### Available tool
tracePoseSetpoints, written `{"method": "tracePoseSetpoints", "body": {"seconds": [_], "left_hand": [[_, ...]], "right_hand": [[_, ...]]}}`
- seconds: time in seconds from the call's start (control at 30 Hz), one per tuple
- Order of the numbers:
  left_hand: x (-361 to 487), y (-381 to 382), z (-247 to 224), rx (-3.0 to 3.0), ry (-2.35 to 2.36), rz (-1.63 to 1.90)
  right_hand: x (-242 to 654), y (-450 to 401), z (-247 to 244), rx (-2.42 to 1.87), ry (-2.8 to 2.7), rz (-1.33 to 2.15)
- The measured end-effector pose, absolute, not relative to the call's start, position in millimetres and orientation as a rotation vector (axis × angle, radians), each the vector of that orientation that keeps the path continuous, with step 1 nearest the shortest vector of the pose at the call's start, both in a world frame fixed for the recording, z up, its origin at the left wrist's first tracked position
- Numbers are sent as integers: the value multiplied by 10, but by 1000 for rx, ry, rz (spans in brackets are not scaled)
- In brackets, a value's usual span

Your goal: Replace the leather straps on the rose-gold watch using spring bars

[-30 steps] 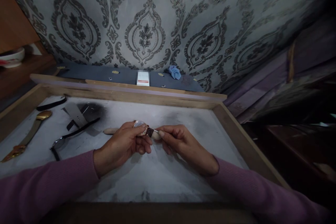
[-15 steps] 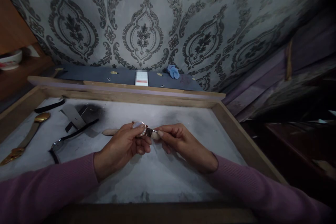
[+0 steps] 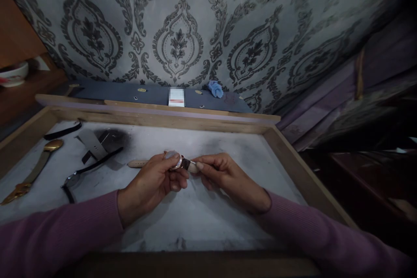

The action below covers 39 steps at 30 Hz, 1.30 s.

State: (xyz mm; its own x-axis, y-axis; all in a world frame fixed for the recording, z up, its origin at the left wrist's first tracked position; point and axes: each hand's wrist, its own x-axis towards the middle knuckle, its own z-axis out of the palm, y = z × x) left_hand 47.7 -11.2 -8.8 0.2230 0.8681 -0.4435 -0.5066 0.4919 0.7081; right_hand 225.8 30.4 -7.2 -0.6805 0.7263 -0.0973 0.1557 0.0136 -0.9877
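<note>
Patterned wallpaper (image 3: 177,17) faces us; our left hand (image 3: 143,189) is curled around the pale-strapped watch (image 3: 170,155), probably to steady it, while our right hand (image 3: 224,178) pinches its strap (image 3: 193,168), seemingly for control; a black-strapped watch (image 3: 73,179) lies left of both hands

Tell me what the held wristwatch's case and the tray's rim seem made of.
Wristwatch case: probably metal with a shiny rose-gold finish, since its edge glints. Tray rim: likely wood, dull and matte, going by its brown, unglossy surface.
</note>
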Motion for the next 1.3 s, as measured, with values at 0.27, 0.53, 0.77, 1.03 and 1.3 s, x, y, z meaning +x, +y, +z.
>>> {"method": "tracePoseSetpoints", "body": {"seconds": [0.27,0.53,0.77,1.03,1.3], "left_hand": [[483,-116,-63,438,949,995],[478,-110,-65,461,943,985],[466,-111,-105,512,923,997],[482,-129,-94,465,920,1017],[503,-150,-96,444,920,1055]], "right_hand": [[2268,304,-54,-925,-1858,1728],[2270,310,-72,-898,-1862,1707],[2259,299,-48,-893,-1888,1684],[2269,300,-49,-915,-1901,1677],[2266,294,-29,-926,-1898,1704]]}}
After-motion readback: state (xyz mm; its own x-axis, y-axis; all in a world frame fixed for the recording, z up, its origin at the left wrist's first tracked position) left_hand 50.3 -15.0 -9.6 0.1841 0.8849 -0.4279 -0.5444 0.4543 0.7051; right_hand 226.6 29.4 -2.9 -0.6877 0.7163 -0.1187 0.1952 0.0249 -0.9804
